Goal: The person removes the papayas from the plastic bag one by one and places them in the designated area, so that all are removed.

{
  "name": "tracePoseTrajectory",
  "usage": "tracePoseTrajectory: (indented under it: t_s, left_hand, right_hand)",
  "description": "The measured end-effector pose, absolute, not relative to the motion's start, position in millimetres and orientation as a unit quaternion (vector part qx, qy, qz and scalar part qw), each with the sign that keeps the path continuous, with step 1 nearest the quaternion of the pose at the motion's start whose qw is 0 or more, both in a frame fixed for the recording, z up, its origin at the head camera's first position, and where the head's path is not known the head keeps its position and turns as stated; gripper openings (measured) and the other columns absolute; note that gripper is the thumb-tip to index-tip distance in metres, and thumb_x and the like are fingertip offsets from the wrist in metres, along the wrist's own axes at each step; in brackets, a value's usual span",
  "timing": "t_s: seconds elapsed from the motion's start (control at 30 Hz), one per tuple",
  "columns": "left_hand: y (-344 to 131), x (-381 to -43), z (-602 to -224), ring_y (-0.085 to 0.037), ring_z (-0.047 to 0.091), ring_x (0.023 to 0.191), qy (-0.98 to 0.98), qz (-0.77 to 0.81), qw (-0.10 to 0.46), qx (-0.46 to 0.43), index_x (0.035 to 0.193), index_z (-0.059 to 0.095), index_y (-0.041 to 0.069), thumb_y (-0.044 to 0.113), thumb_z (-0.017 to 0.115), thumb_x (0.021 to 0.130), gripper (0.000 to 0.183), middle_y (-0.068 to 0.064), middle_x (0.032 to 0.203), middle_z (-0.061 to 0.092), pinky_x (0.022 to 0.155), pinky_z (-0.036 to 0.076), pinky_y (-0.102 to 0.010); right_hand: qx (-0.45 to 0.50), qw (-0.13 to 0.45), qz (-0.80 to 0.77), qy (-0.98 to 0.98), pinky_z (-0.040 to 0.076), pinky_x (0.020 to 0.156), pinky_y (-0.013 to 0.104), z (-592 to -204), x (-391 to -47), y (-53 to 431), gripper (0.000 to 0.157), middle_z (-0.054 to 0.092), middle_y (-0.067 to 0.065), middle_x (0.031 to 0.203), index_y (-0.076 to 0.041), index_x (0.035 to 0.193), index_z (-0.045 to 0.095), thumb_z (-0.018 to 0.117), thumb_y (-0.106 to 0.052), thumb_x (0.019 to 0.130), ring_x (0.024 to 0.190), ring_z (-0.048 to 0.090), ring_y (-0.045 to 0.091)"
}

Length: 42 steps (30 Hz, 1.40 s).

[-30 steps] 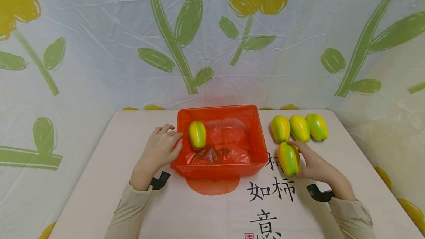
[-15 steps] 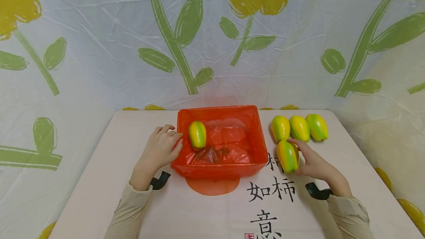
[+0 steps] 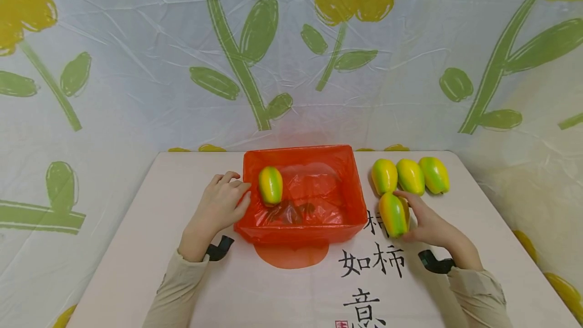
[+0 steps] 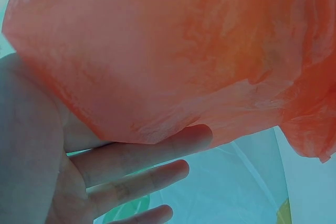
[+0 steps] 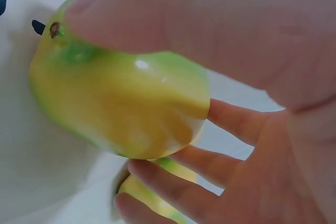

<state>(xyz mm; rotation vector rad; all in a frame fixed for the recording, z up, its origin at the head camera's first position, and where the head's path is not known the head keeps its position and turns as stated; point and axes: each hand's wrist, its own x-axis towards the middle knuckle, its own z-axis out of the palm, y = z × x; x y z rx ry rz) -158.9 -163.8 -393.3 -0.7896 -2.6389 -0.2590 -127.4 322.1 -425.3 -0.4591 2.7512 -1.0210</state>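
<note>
Surface: pale tabletop [image 3: 136, 252], printed w/ blk characters [image 3: 388, 259] R of ctr; ×4 in view, topmost partly hidden. Red seal [image 3: 341, 324] ×1 at bottom edge, cut off. Rounded orange-red patch [image 3: 291, 258] ×1, partly under box. Room: white sheeting [image 3: 155, 95] at back & both sides, creased, w/ lg yellow flowers, grn stems + leaves.

Counts: red box [image 3: 300, 236] ×1, approx. ctr, thin shiny plastic, crumpled inside. Fruit ×5 total, glossy yellow-grn:
- boxed fruit [image 3: 271, 185] ×1, upright-ish, near L wall;
- row fruit [image 3: 411, 177] ×3, side by side, far R of tabletop;
- held fruit [image 3: 393, 215] ×1, just in front of row, R of box. Contact w/ tabletop: can't tell.

Hands ×2. R hand [image 3: 428, 224]: pinching held fruit, thumb one side, fingers opp. L hand [image 3: 222, 201]: at box L side, fingers spread, touching plastic; thumb hidden in L wrist view. Beige sleeves [image 3: 175, 287] ×2; blk wrist pieces [image 3: 219, 248] ×2.
</note>
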Motion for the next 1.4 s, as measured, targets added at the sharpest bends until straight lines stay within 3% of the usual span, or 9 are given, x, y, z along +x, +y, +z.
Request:
tracePoseTrajectory:
  t_s: [0.3, 0.77, 1.1, 1.4]
  left_hand:
    - [-164, -158, -392, -0.032, 0.058, 0.107, -0.937, -0.096, 0.185, -0.280, 0.104, 0.075, 0.002, 0.016, 0.062, 0.090, 0.023, -0.010, 0.094, 0.074, 0.092, 0.046, -0.050]
    - [-164, -157, -392, -0.031, 0.057, 0.107, -0.939, -0.099, 0.180, -0.277, 0.104, 0.075, 0.002, 0.017, 0.062, 0.091, 0.024, -0.010, 0.095, 0.074, 0.093, 0.045, -0.050]
    - [-165, -157, -392, -0.032, 0.057, 0.107, -0.940, -0.098, 0.179, -0.275, 0.105, 0.075, 0.002, 0.017, 0.062, 0.091, 0.024, -0.010, 0.095, 0.074, 0.093, 0.045, -0.050]
    - [-165, -158, -392, -0.032, 0.057, 0.107, -0.941, -0.097, 0.174, -0.273, 0.104, 0.075, 0.003, 0.017, 0.062, 0.091, 0.024, -0.009, 0.095, 0.074, 0.093, 0.045, -0.050]
  right_hand:
    - [-0.177, 0.067, -0.329, 0.925, 0.029, 0.100, 0.073, -414, -125, 317, 0.100, 0.034, 0.029, 0.144, 0.004, 0.146, 0.029, 0.088, -0.010, 0.067, 0.126, 0.036, 0.051]
    - [-0.157, 0.038, -0.319, 0.934, 0.030, 0.103, 0.071, -386, -133, 297, 0.078, 0.034, 0.029, 0.148, 0.002, 0.148, 0.028, 0.072, -0.025, 0.090, 0.134, 0.034, 0.051]
    - [-0.163, -0.059, -0.346, 0.922, 0.036, 0.102, 0.068, -374, -147, 272, 0.055, 0.050, 0.024, 0.139, -0.002, 0.140, 0.047, 0.070, -0.013, 0.091, 0.127, 0.045, 0.044]
    - [-0.193, -0.091, -0.353, 0.911, 0.040, 0.101, 0.064, -363, -161, 251, 0.049, 0.056, 0.019, 0.133, -0.004, 0.136, 0.053, 0.070, -0.013, 0.091, 0.123, 0.051, 0.039]
